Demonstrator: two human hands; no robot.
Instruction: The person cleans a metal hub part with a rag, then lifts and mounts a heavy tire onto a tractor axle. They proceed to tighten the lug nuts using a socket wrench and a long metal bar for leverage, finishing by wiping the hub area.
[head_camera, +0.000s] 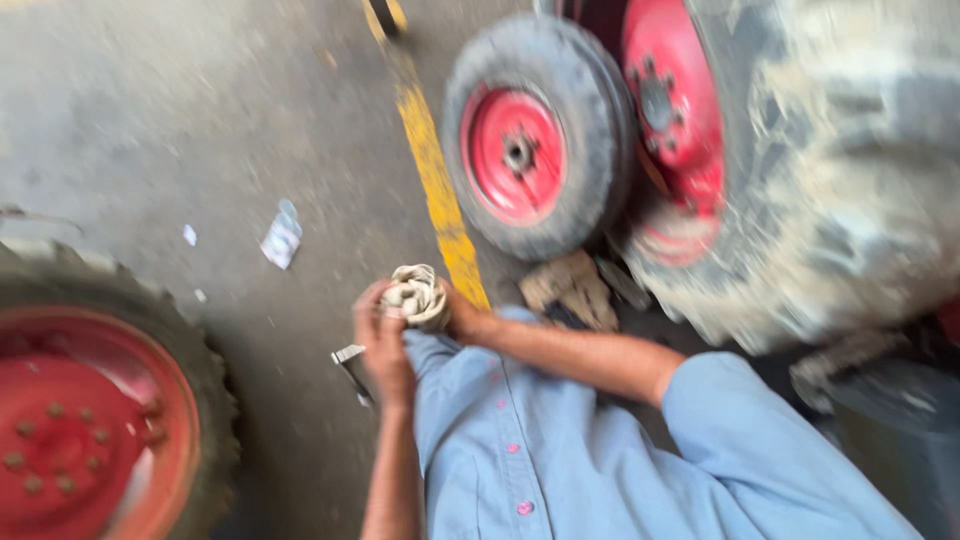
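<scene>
Head view is blurred: a bunched pale rag (416, 295) sits low in the middle, clamped between both hands. The left hand (383, 345) curls its fingers round the near side, and the right hand (462, 315) presses in from the right. How far the work has got isn't clear. Beyond stand a small red wheel (528, 140), a muddy big tyre (850, 180) and a yellow floor line (435, 180).

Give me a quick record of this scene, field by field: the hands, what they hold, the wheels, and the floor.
Left hand: gripping the rag from the left
Right hand: gripping the rag from the right
Rag: whitish, bunched between both hands
Small wheel: red rim, standing on the floor
Large tyre: muddy, behind the small wheel
Near wheel: red rim, lower left
Floor: grey concrete, yellow line
Sharpness: blurred
</scene>
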